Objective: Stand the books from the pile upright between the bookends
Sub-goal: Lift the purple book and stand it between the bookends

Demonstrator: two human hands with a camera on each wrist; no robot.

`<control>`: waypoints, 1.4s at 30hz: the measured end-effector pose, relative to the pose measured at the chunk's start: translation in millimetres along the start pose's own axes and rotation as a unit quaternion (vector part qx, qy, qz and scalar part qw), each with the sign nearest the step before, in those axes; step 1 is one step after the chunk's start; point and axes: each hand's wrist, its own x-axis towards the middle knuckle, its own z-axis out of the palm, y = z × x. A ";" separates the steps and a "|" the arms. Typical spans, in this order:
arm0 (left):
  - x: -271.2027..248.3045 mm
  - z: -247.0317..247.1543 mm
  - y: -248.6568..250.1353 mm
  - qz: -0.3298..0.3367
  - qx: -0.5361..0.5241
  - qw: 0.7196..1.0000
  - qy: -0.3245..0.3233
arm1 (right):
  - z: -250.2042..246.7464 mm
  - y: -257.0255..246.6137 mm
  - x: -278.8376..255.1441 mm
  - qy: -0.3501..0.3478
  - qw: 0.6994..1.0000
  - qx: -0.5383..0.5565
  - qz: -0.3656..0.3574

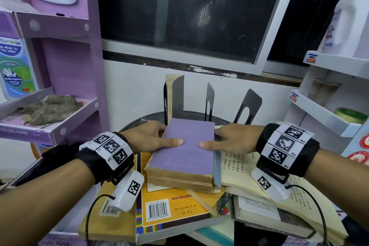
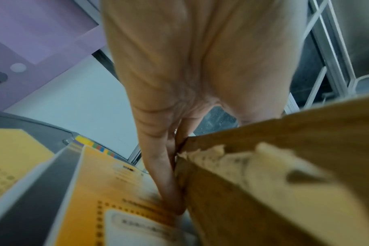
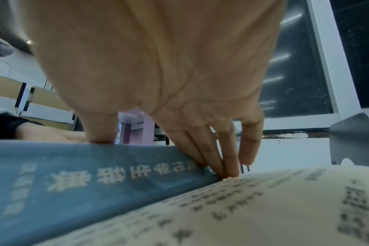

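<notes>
A pile of books [image 1: 175, 211] is spread over the near part of a round dark table [image 1: 139, 121]. On top of the pile a thick purple-covered book [image 1: 184, 150] is gripped at both sides: the left hand [image 1: 150, 138] with thumb on the cover and fingers down the page edge, the right hand [image 1: 235, 139] likewise at the blue spine. Further back, three black bookends [image 1: 248, 105] are seen, with one book [image 1: 171, 96] already upright at the left one.

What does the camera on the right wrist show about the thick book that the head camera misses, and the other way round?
Only the right wrist view shows the lettering on the blue spine and the fingers tucked along its lower edge. Only the head view shows the purple cover, the left hand, the bookends and an upright book. Both show the right hand gripping the thick book.
</notes>
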 end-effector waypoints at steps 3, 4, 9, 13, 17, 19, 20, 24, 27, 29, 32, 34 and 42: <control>-4.7 1.1 -1.1 0.013 -0.043 0.999 0.029 | 0.9 -0.8 -3.6 0.025 0.998 0.037 -0.042; -7.5 1.8 -0.6 0.017 -0.059 0.997 0.039 | 1.4 -1.6 -4.8 0.037 0.996 0.049 -0.057; -21.6 1.9 6.1 0.053 -0.095 0.990 0.088 | 2.6 -2.9 -5.3 0.097 0.985 0.085 -0.114; -30.2 -6.1 17.9 0.101 -0.111 0.979 0.135 | -1.6 -8.0 -11.1 0.192 0.967 0.109 -0.130; -28.9 -16.1 30.6 0.151 -0.044 0.962 0.223 | -8.2 -6.8 -7.7 0.298 0.929 0.148 -0.160; -24.0 -18.3 31.3 0.175 -0.010 0.952 0.249 | -10.6 -4.7 -6.2 0.335 0.915 0.160 -0.157; -21.3 -18.5 30.6 0.184 0.000 0.949 0.257 | -10.8 -3.7 -5.6 0.346 0.912 0.159 -0.152; -15.2 -12.8 24.6 0.186 0.003 0.945 0.267 | -8.7 -0.5 -6.0 0.350 0.911 0.167 -0.138; -15.0 -9.7 19.2 0.189 -0.008 0.945 0.266 | -14.9 -4.2 -12.5 0.339 0.914 0.197 -0.107; -16.2 -9.1 17.7 0.196 -0.019 0.945 0.262 | -23.2 -6.9 -17.0 0.333 0.913 0.210 -0.103; -16.8 -9.8 16.7 0.200 -0.022 0.946 0.256 | -37.1 -8.7 -20.8 0.331 0.913 0.214 -0.106; -16.6 -10.6 15.8 0.199 -0.021 0.946 0.254 | -45.0 -9.7 -21.2 0.332 0.915 0.205 -0.102; -12.8 -12.4 12.3 0.212 -0.008 0.944 0.254 | -56.6 -5.1 -13.6 0.330 0.916 0.200 -0.112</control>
